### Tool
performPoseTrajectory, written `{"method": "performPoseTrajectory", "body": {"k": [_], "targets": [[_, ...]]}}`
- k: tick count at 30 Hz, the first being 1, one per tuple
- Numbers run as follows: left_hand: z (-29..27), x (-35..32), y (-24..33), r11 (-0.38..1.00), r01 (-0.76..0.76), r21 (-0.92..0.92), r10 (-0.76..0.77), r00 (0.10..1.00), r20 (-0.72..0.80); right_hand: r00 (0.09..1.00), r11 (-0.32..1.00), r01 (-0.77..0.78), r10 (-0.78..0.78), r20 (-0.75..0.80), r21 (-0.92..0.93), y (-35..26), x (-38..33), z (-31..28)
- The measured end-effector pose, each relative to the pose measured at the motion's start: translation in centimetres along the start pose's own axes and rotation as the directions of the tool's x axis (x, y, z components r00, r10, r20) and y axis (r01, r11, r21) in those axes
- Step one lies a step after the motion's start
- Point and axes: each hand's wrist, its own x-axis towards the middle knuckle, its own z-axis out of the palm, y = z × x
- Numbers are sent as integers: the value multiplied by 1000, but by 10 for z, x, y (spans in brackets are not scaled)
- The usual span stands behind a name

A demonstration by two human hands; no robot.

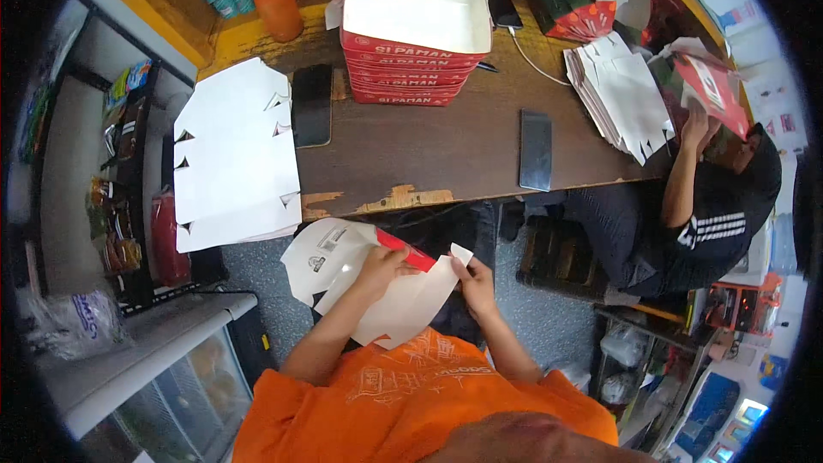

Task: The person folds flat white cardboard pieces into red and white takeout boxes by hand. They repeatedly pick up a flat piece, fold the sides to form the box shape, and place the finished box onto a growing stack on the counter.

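Note:
Over my lap I hold a partly folded cardboard box blank (411, 304), white inside with a red printed side folded up along its far edge. My left hand (383, 273) is closed on that red side, fingers over its top edge. At the blank's right corner, my right hand (474, 283) pinches a small white tab. On the table beyond stands a stack of folded red-and-white boxes (411, 77), the top one with its lid raised. A pile of flat white blanks (236, 159) lies at the table's left, its near end past the edge.
The brown wooden table (411, 154) has a chipped near edge. Phones lie on it, including a dark phone (535, 150) and another phone (312, 105). An orange jar (276, 5) stands far left. At right, a co-worker (711, 197) handles a red box beside more blanks (619, 94).

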Motion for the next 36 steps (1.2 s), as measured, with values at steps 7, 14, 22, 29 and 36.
{"method": "performPoseTrajectory", "body": {"k": [7,14,22,29,36], "targets": [[11,-35,-5,995,-53,90,59,996,-70,800,623,599,-430,419,-504,-77,-20,27],[12,-36,-2,978,21,205,-11,999,-49,757,466,643,-511,408,-608,-61,-13,42],[9,-29,-1,992,51,115,-42,996,-75,771,672,632,-496,399,-385,-43,4,48],[16,-34,20,992,77,96,-89,987,131,927,884,300,-182,328,-359,-33,22,52],[12,-88,126,357,-477,803,-466,654,596,964,984,-139,160,214,-109,-49,81,20]]}}
